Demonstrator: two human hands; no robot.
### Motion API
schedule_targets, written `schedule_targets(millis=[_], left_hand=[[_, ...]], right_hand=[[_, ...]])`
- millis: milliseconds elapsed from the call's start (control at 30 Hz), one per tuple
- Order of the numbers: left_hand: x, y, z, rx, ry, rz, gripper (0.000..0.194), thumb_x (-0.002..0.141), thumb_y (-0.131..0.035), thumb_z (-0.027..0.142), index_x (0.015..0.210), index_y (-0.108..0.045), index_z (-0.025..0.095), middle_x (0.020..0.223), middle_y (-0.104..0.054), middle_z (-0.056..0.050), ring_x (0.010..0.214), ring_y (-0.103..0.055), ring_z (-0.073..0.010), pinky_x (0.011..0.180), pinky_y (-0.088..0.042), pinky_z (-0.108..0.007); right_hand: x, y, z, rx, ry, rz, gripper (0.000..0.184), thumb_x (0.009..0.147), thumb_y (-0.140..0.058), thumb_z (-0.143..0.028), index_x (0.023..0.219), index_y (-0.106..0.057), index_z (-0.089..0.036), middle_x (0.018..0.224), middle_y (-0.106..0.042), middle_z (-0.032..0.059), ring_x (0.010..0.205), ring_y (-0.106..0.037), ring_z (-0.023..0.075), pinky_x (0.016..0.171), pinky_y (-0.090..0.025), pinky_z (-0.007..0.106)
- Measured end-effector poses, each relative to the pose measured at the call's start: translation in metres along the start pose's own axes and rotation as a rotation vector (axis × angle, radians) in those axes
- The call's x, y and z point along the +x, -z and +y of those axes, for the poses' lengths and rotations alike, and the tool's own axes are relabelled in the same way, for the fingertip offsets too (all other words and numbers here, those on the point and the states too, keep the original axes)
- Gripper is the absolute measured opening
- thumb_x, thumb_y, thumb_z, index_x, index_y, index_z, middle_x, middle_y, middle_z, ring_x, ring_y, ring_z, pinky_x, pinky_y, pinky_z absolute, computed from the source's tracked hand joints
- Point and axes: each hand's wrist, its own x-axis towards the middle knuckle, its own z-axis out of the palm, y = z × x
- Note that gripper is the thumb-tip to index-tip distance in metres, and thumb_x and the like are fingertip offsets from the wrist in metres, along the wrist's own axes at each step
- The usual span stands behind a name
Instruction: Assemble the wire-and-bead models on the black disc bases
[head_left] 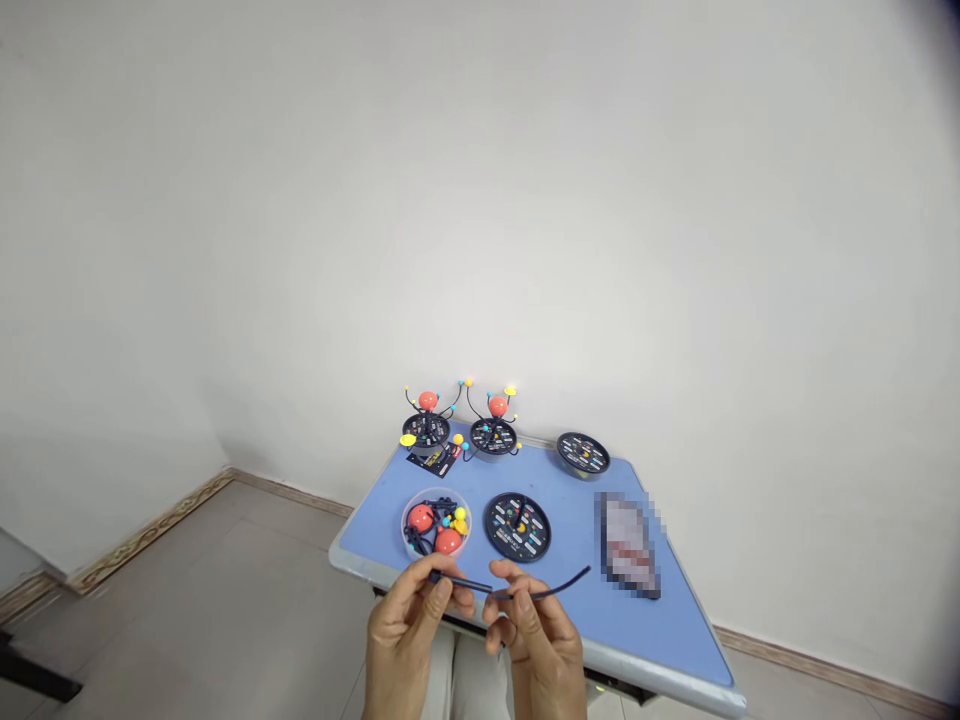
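A pale wall [525, 200] rises behind the black disc [534, 543], and a blue worktop [570, 625] spreads all around it. In front of the black disc are two hands, apart from each other: the left hand [405, 635] is pinched on a straight rod [472, 585], the right hand [547, 645] on a curved rod [559, 587]. Both rods are black and lie just in front of the black disc, their inner ends close together; whether they touch I cannot tell.

To the right of the black disc is a pixelated item [630, 545]. Behind it and leftward stand two assembled models, the left model [426, 432] and the right model [493, 436], each with a red ball over its base. Just left of the black disc sits a clear tub [403, 522] of parts; behind and to the right, a second disc [583, 454]. A dark card [442, 463] lies behind and left. Smallest, left of the black disc, are the tub's yellow pieces [460, 515].
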Motion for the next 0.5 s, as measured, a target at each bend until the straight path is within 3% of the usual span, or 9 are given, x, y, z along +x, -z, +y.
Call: schedule_targets(millis=[233, 500], left_hand=[[-0.0065, -0.0069, -0.0033, -0.022, 0.008, -0.056, 0.037, 0.074, -0.075, 0.05, 0.092, -0.074, 0.018, 0.058, -0.066, -0.001, 0.055, -0.062, -0.0172, 0.058, -0.054, -0.028], [-0.0044, -0.0015, 0.0, -0.071, 0.048, -0.106, 0.043, 0.074, -0.075, 0.053, 0.098, -0.075, 0.018, 0.065, -0.069, -0.003, 0.055, -0.064, -0.0182, 0.059, -0.055, -0.031]], right_hand=[[0.0, 0.0004, 0.0031, 0.0, -0.003, 0.006, 0.029, 0.07, -0.081, -0.046, 0.07, -0.072, -0.018, 0.086, -0.071, 0.0069, 0.06, -0.059, 0.0144, 0.055, -0.052, 0.028], [-0.0025, 0.0018, -0.0034, -0.122, 0.123, -0.011, 0.029, 0.072, -0.079, -0.046, 0.072, -0.073, -0.018, 0.082, -0.07, 0.0064, 0.058, -0.059, 0.0158, 0.057, -0.053, 0.029]])
